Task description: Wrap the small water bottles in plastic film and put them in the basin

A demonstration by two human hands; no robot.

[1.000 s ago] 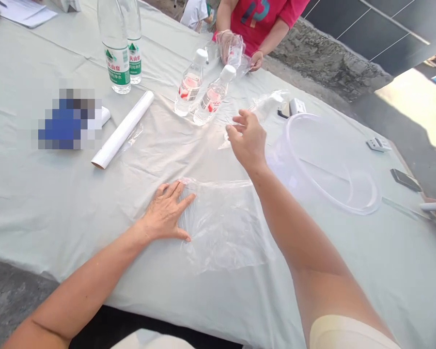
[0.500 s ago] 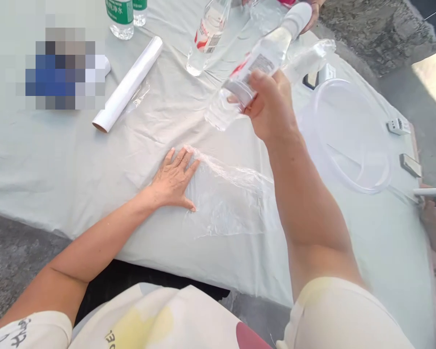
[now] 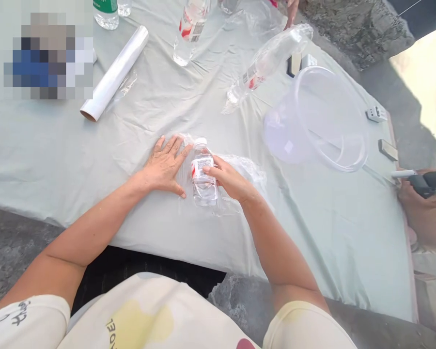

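Flat on the tablecloth, my left hand [image 3: 165, 162] spreads its fingers over the left edge of a sheet of cling film [image 3: 236, 206]. My right hand [image 3: 228, 177] grips a clear water bottle [image 3: 204, 191] with a white cap and a red-and-white label. The bottle lies on the film just right of my left hand, its cap pointing away from me. Crumpled film shows around the bottle and behind my right hand.
A cling film roll [image 3: 114, 72] lies at the left. Farther back are an upright bottle [image 3: 191, 31], a film-wrapped bottle [image 3: 261, 65] and a green-labelled bottle [image 3: 106, 14]. A clear plastic bucket [image 3: 281, 133] lies tipped at the right. Another person's hand [image 3: 292, 10] shows at the top.
My right hand has brought the bottle down from the air onto the film, towards me and left. My left hand stays spread on the film. The whole view has shifted slightly.
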